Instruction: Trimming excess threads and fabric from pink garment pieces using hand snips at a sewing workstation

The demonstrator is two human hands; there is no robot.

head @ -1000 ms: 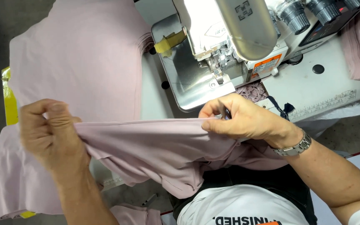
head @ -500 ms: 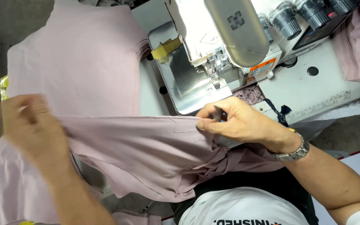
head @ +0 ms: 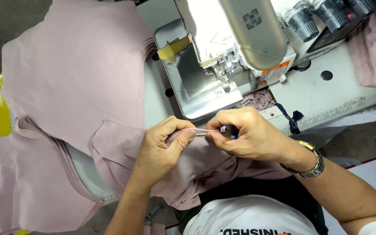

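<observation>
A white sewing table (head: pixel 327 93) beyond my hands carries a sewing machine (head: pixel 236 48) and stacked pink fabric (head: pixel 72 74).

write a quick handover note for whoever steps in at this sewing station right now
Left hand: pinching the edge of the pale pink fabric piece on the lap.
Right hand: pinching the same edge beside it, a thin thread stretched between the two hands.
Sewing machine: nothing under its presser foot.
Stacks of pink fabric lie to the left.
Done: edge gathered in front of the machine.
Left: the piece is not yet fed under the foot.
</observation>
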